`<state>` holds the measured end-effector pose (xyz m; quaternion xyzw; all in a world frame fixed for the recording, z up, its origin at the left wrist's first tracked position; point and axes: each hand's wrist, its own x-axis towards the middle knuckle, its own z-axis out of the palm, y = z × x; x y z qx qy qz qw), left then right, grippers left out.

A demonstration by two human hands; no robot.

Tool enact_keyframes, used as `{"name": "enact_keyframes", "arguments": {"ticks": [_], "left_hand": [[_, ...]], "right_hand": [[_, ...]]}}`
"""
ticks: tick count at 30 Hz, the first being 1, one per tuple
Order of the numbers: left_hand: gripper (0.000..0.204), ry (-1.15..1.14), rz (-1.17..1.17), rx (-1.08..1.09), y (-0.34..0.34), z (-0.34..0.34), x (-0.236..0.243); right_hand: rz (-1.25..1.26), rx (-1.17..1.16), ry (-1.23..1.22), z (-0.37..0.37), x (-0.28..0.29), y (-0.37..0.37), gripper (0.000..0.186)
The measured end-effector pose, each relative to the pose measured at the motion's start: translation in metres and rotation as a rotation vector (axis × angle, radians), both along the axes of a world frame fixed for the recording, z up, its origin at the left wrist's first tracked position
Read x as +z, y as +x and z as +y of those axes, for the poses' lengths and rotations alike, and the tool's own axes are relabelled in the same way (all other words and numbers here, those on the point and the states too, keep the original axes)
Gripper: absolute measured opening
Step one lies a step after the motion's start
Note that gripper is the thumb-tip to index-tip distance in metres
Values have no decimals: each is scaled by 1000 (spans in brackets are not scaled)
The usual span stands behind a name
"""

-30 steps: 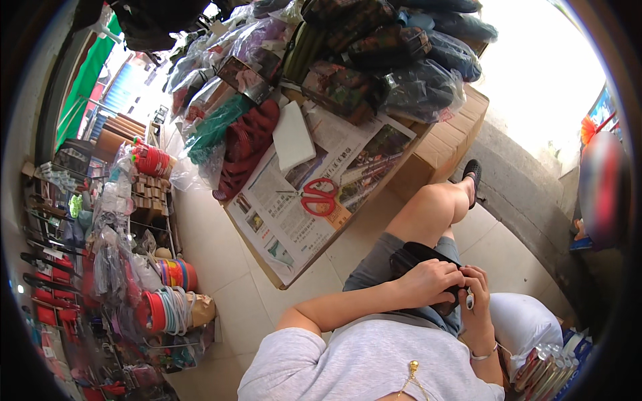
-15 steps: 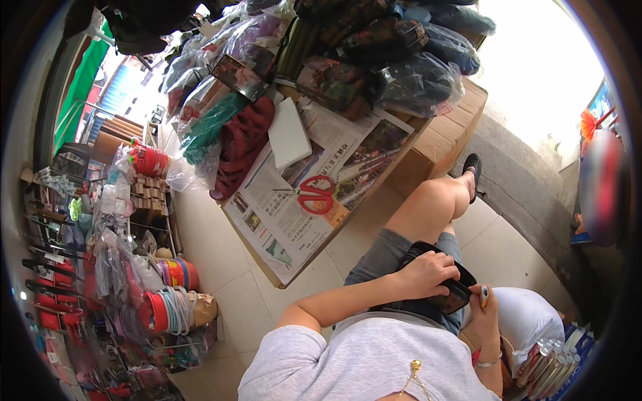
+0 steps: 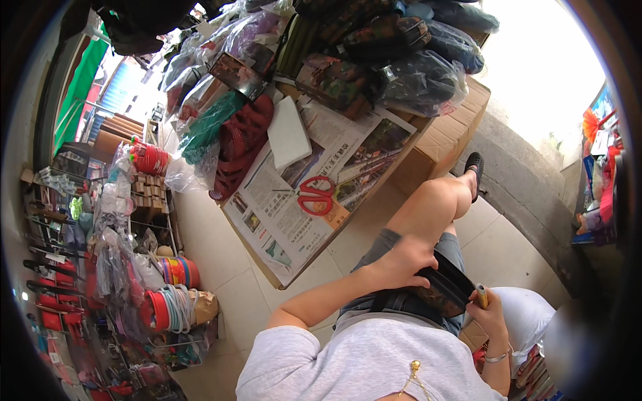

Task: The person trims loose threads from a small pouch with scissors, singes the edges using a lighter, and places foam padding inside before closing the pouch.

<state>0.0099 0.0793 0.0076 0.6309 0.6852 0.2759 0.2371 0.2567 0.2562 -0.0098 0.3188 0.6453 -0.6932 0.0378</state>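
Observation:
A black, soft-looking, pouch-like item (image 3: 455,284) with a dark brown patterned side lies across my lap; its exact kind is hard to make out. At its left end, my left hand (image 3: 404,264) is closed on the edge, thumb toward me. My right hand (image 3: 488,313) is closed at the other end around a short yellow stick-like tool (image 3: 482,294) with a pale tip, its fingers against the item's edge. Red-handled scissors (image 3: 315,194) rest on newspaper (image 3: 287,230) ahead of me, beside a white slab (image 3: 289,134).
Bagged goods and camouflage-patterned items (image 3: 341,80) are heaped on the table's far part, near dark red sandals (image 3: 244,147). Crowded shelves with coiled hose (image 3: 177,309) stand at left. A cardboard box (image 3: 445,137) borders the table; a white sack (image 3: 525,314) sits at my right.
My left hand has shifted left along the black item and turned. The item is tilted, showing more of its patterned side. My right hand stays near the same spot with the yellow tool.

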Motion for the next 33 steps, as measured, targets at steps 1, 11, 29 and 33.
{"name": "enact_keyframes", "arguments": {"ticks": [1,11,29,33], "left_hand": [[39,-8,-16,-5,-6,-3,1],[38,-300,-467,-2,-53,-27,-8],[27,-93,-704,191,-41,-49,-35],[26,-34,-559,301,-29,-45,-39]], "right_hand": [[-2,0,-1,1,3,0,19],[-85,153,26,1,10,3,29],[-23,302,296,-7,22,-9,34],[18,278,320,-5,16,-4,30]]}}
